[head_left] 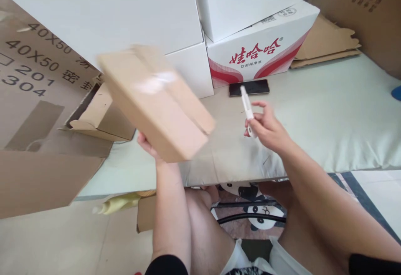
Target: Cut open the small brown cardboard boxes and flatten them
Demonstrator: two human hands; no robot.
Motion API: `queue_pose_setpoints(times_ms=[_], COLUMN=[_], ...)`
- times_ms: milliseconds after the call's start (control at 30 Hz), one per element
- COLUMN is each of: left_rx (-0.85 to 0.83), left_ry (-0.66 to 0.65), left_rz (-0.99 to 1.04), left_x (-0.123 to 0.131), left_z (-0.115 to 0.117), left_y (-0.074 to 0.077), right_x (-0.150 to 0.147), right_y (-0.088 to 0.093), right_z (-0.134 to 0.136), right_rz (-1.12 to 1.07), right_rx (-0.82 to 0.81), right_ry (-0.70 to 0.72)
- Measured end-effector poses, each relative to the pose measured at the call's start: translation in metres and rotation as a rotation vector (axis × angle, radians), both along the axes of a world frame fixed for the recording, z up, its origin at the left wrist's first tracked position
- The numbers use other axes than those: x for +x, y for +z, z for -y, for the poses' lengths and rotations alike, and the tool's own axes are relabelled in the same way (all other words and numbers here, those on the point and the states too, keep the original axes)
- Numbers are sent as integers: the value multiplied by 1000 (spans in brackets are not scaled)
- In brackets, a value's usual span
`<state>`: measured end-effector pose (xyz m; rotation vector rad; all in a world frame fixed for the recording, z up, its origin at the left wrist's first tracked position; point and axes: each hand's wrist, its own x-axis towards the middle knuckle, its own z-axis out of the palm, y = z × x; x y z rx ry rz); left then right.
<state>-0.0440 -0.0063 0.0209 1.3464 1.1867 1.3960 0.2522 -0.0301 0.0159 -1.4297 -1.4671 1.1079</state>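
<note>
A taped cardboard box (156, 104), slightly blurred, is tilted above the padded surface. My left hand (148, 146) grips it from below at its near left side, and most of those fingers are hidden behind it. In my right hand (266, 127), pinched between thumb and fingers, is a white utility knife (247, 107) pointing up and away from me. Whether its blade is out I cannot tell. Just beyond the knife's tip, a dark phone (249, 87) lies flat.
White boxes (131, 12) are stacked at the back, beside a white-and-red water carton (263, 49). An open cardboard box (105, 112) and a large printed carton (37, 66) stand left. Folded cardboard (327, 41) lies back right on the pale green padded surface (338, 112).
</note>
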Motion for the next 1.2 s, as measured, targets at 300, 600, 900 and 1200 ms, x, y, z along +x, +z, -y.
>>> queue_pose_setpoints(times_ms=[300, 600, 900, 1200], left_rx=[-58, -86, -93, 149], left_ry=[-47, -151, -156, 58], left_rz=[266, 595, 533, 642], left_x=[18, 22, 18, 23], left_z=[0, -2, -2, -13], left_y=[-16, -19, -20, -3], right_x=[7, 3, -4, 5], right_y=[36, 35, 34, 34], right_z=[29, 30, 29, 33], right_rz=[-11, 137, 277, 254], right_rx=[425, 588, 745, 581], right_ry=[-125, -106, -89, -117])
